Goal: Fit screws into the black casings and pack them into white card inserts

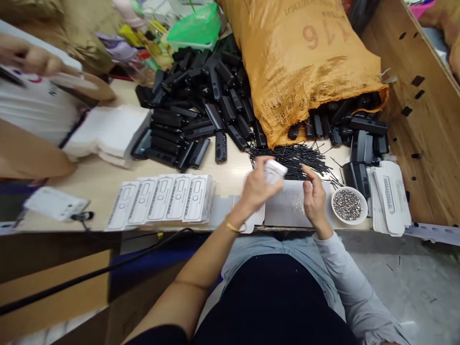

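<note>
My left hand (256, 189), blurred by motion, is wrapped round a small white box (276, 170) above the work surface. My right hand (315, 197) is off to the right of it, fingers stretched out and apart, with nothing seen in it. Beneath the hands lies a grey mat (283, 211) scattered with tiny pale specks. A heap of thin black sticks (302, 157) lies just beyond. Close to my right hand stands a white bowl (364, 211) of small shiny metal pieces. Left of my left hand, several printed white boxes (160, 200) stand in a row.
Black plastic devices (215, 115) are piled at the back, some spilling from an orange woven sack (305, 62). Flat white cartons (393, 196) lie beside the wooden side panel (424, 124). Another person's hand (36, 60) is at upper left, near stacked white sheets (111, 127).
</note>
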Demonstrator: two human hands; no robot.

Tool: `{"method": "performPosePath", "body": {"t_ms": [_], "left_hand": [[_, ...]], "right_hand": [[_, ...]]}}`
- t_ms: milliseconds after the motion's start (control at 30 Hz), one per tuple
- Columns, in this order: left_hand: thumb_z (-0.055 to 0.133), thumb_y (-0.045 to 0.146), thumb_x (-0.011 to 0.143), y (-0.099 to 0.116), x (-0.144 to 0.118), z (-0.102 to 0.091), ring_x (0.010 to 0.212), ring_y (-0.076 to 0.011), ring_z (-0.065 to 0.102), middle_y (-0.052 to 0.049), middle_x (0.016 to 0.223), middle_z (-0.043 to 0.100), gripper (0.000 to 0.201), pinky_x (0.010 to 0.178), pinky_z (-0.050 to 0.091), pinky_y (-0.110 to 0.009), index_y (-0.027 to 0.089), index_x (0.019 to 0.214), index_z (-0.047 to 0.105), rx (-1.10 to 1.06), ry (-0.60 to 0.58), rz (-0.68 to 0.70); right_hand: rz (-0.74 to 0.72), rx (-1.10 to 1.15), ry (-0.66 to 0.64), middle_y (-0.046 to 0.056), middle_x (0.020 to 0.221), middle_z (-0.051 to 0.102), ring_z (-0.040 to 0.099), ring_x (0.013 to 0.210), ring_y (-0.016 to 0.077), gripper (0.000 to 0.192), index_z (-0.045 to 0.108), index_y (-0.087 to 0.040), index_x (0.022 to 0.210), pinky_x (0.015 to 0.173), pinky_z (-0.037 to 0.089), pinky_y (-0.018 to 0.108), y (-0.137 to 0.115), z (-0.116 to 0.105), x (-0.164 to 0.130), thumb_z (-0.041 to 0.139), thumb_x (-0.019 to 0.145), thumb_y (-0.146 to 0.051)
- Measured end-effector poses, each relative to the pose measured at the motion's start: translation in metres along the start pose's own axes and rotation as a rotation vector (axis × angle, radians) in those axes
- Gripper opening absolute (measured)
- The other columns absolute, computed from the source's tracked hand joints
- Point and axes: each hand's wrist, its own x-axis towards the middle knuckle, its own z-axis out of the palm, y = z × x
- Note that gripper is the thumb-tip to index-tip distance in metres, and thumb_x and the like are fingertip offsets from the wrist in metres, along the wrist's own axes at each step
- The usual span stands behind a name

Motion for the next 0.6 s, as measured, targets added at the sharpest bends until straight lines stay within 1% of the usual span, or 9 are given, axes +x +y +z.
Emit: {"method": "performPosePath", "body": {"t_ms": [100,167,200,267,333,367,467,533,600], "left_hand": [[0.069,0.040,0.074,-0.024,-0.003,-0.074,0.087,-0.0272,0.061,-0.012,0.101,0.063,0.057,0.079,0.048,-0.038,0.015,0.123,0.052,0.380,0.197,-0.186],[0.063,0.044,0.080,-0.052,-0.007,-0.115,0.099,-0.0350,0.060,-0.014,0.103,0.062,0.054,0.089,0.046,-0.048,0.013,0.122,0.054,0.604,0.184,-0.345],[0.062,0.043,0.081,-0.066,-0.009,-0.128,0.106,-0.0391,0.057,-0.017,0.107,0.061,0.056,0.093,0.044,-0.051,0.008,0.124,0.053,0.691,0.166,-0.417],[0.063,0.035,0.081,-0.084,-0.008,-0.137,0.125,-0.0441,0.043,-0.025,0.128,0.050,0.063,0.105,0.035,-0.054,-0.001,0.130,0.048,0.802,0.219,-0.404],[0.062,0.030,0.081,-0.082,0.005,-0.120,0.133,-0.0398,0.035,-0.024,0.139,0.041,0.062,0.112,0.029,-0.051,0.000,0.133,0.046,0.764,0.318,-0.222],[0.059,0.030,0.083,-0.073,0.017,-0.102,0.131,-0.0348,0.039,-0.020,0.137,0.045,0.056,0.111,0.032,-0.048,0.004,0.133,0.049,0.684,0.324,-0.100],[0.056,0.035,0.087,-0.028,0.071,-0.023,0.102,-0.0235,0.059,-0.014,0.118,0.059,0.044,0.097,0.045,-0.038,0.010,0.122,0.060,0.370,0.045,0.136],[0.056,0.032,0.088,0.001,0.115,0.034,0.112,-0.0270,0.055,-0.016,0.118,0.059,0.044,0.103,0.038,-0.039,0.006,0.124,0.059,0.362,-0.075,0.216],[0.060,0.028,0.086,0.019,0.158,0.082,0.123,-0.0357,0.045,-0.025,0.128,0.051,0.057,0.105,0.033,-0.046,0.000,0.134,0.048,0.457,-0.087,0.137]], "right_hand": [[0.114,-0.158,0.084,0.008,0.107,0.065,0.059,0.104,0.0193,0.026,0.064,-0.016,0.104,0.093,0.045,0.037,0.016,-0.047,0.001,0.049,0.094,-0.035],[0.225,-0.347,0.144,0.007,0.089,0.066,0.059,0.086,0.0199,0.028,0.065,-0.016,0.089,0.080,0.044,0.035,0.031,-0.080,-0.005,0.050,0.093,-0.038],[0.282,-0.420,0.117,0.006,0.086,0.065,0.058,0.081,0.0201,0.029,0.065,-0.016,0.086,0.076,0.043,0.034,0.041,-0.094,-0.010,0.049,0.092,-0.039],[0.323,-0.548,-0.017,0.007,0.084,0.064,0.055,0.079,0.0214,0.026,0.064,-0.016,0.085,0.074,0.039,0.035,0.059,-0.114,-0.021,0.050,0.090,-0.037],[0.300,-0.675,-0.137,0.009,0.089,0.063,0.052,0.083,0.0238,0.021,0.064,-0.015,0.086,0.077,0.038,0.036,0.076,-0.123,-0.031,0.051,0.087,-0.033],[0.288,-0.727,-0.166,0.010,0.091,0.063,0.050,0.084,0.0249,0.019,0.063,-0.015,0.085,0.078,0.037,0.037,0.082,-0.124,-0.035,0.052,0.086,-0.031],[0.296,-0.745,-0.159,0.011,0.090,0.061,0.048,0.085,0.0254,0.016,0.061,-0.015,0.078,0.078,0.037,0.038,0.092,-0.122,-0.040,0.053,0.084,-0.028],[0.311,-0.644,-0.124,0.010,0.089,0.062,0.049,0.084,0.0243,0.017,0.061,-0.015,0.078,0.079,0.038,0.038,0.091,-0.119,-0.040,0.052,0.085,-0.027],[0.359,-0.486,-0.033,0.009,0.091,0.064,0.052,0.086,0.0229,0.018,0.064,-0.016,0.081,0.082,0.039,0.038,0.086,-0.118,-0.040,0.053,0.086,-0.029]]}}
